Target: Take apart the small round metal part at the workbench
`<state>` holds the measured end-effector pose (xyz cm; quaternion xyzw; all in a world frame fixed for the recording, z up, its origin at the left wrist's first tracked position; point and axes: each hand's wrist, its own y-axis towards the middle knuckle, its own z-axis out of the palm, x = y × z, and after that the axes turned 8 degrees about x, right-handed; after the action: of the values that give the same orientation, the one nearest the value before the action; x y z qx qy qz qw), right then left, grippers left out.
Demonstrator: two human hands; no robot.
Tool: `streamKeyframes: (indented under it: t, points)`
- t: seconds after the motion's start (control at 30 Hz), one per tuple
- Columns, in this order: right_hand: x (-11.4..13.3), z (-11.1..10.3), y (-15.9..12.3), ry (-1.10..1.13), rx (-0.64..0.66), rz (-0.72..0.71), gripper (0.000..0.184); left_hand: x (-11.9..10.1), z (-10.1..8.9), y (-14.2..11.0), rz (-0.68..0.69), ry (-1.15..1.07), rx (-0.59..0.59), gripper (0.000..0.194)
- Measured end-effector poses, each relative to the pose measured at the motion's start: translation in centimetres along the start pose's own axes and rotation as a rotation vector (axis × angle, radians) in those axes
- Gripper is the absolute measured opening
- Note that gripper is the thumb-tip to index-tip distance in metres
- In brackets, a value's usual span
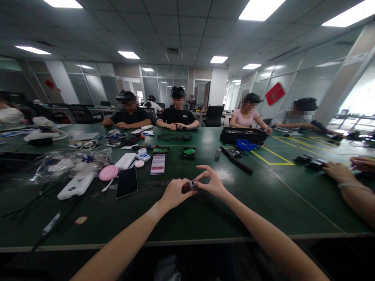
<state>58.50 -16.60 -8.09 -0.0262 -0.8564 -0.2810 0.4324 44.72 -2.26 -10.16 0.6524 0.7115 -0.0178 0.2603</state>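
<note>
Just above the green table, both hands meet at a small dark round part with a silvery metal centre (191,184). My left hand (175,193) grips it from the left, thumb in front and fingers behind. From the right, my right hand (212,182) pinches at its silvery top, with one finger raised and curved away. Fingers cover much of the part, so its exact kind is unclear. Beyond the hands lies a dark square device with a green circuit board (188,153). A small silvery cylinder (218,152) stands farther right.
Left on the table are a phone (127,182), a white power bank (76,185), a pink round item (108,173) and crumpled clear plastic. A blue tray (246,145) and black case (243,136) lie back right. A co-worker's hand (336,171) works at the right; several people sit opposite.
</note>
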Motion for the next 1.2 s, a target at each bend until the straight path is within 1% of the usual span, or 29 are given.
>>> streamKeyframes:
  t: [0.2,0.37,0.43,0.57,0.6,0.67,0.9,1.2]
  points:
    - [-0.3,0.0,0.1,0.034,-0.028,0.011,0.059,0.1,0.1,0.0,0.001,-0.007,-0.008,0.037]
    - [-1.2,-0.9,0.2,0.035,-0.073,0.046,0.061,0.2,0.2,0.1,0.002,-0.015,-0.008,0.038]
    - [-1.8,-1.5,0.1,0.025,-0.030,0.068,0.062,0.3,0.1,0.1,0.005,-0.014,-0.003,0.037]
    - [-3.1,-2.4,-0.2,0.002,0.206,0.136,0.066,0.3,0.2,0.1,0.010,-0.009,-0.004,0.038]
    - [-3.4,-2.6,-0.2,-0.008,0.253,0.148,0.067,0.3,0.2,0.1,0.009,-0.008,-0.006,0.039]
    - [-3.7,-2.9,-0.3,-0.022,0.303,0.159,0.067,0.3,0.2,0.1,0.007,-0.005,-0.006,0.039]
    - [-4.0,-3.3,-0.3,-0.018,0.346,0.141,0.070,0.3,0.2,0.1,0.004,-0.006,-0.002,0.041]
    - [-4.1,-3.2,-0.3,-0.024,0.341,0.145,0.069,0.3,0.0,0.0,0.009,-0.007,0.002,0.040]
